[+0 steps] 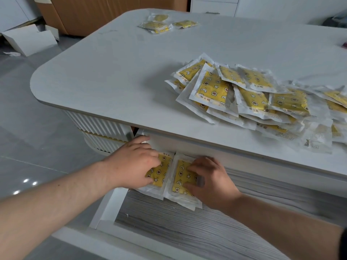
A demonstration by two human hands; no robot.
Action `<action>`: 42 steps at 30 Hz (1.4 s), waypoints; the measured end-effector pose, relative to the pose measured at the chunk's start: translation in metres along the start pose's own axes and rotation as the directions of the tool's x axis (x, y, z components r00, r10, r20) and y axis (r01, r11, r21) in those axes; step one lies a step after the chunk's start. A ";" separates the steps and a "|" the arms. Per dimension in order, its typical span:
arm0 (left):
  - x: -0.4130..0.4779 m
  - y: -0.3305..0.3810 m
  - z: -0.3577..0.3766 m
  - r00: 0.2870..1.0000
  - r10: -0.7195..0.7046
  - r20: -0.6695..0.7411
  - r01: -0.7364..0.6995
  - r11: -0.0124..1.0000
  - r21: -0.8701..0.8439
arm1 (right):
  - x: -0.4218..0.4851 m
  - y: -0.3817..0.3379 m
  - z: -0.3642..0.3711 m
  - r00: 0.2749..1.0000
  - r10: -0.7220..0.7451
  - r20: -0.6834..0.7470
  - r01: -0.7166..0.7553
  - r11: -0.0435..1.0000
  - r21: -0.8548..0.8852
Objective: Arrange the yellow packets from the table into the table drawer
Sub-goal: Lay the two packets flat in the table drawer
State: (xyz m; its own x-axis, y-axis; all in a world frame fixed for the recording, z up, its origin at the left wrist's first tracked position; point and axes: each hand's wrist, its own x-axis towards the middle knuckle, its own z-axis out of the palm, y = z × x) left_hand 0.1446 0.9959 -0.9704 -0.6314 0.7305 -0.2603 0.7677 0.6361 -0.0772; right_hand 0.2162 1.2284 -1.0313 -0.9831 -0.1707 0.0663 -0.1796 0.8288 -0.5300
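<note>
The white table's drawer is pulled out, its grey wood-grain bottom showing. Two yellow packets in clear wrappers lie side by side at its back left. My left hand rests with fingers flat on the left packet. My right hand presses its fingers on the right packet. A large heap of several yellow packets lies on the tabletop at the right. A small group of packets sits at the far end.
The table has a rounded left corner and ribbed white sides. Grey floor tiles lie to the left. An open white box and brown cardboard stand beyond the table. White cabinets are at the back.
</note>
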 end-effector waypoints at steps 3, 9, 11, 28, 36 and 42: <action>0.002 0.000 0.001 1.000 0.002 0.015 -0.002 1.000 0.017 | 0.001 0.000 0.000 1.000 0.026 0.003 -0.026 1.000 -0.004; -0.001 0.001 -0.001 1.000 -0.014 0.017 0.014 0.999 -0.036 | 0.003 -0.012 -0.018 0.997 0.024 0.076 -0.025 1.000 0.014; -0.004 0.003 -0.011 0.999 -0.032 0.029 0.035 0.992 -0.124 | 0.000 -0.021 -0.033 0.985 0.050 0.164 -0.062 0.995 0.073; -0.103 0.080 -0.174 0.940 -0.320 -0.121 0.119 0.638 -0.761 | -0.093 -0.125 -0.201 0.967 0.110 0.231 -0.127 0.990 0.058; -0.111 0.130 -0.173 0.910 -0.390 -0.141 0.076 0.491 -0.868 | -0.138 -0.132 -0.226 0.974 0.224 0.037 -0.227 0.954 0.196; -0.100 0.148 -0.150 0.901 -0.416 -0.122 0.078 0.433 -0.898 | -0.152 -0.111 -0.218 0.961 0.274 -0.024 -0.261 0.937 0.234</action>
State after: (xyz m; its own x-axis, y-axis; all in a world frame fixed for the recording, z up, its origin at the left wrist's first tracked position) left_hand 0.3052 1.0541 -0.8111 -0.9019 0.4236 -0.0844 0.1850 0.5556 0.8106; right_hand 0.3774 1.2783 -0.7987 -0.9953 0.0760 -0.0608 0.0966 0.6958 -0.7117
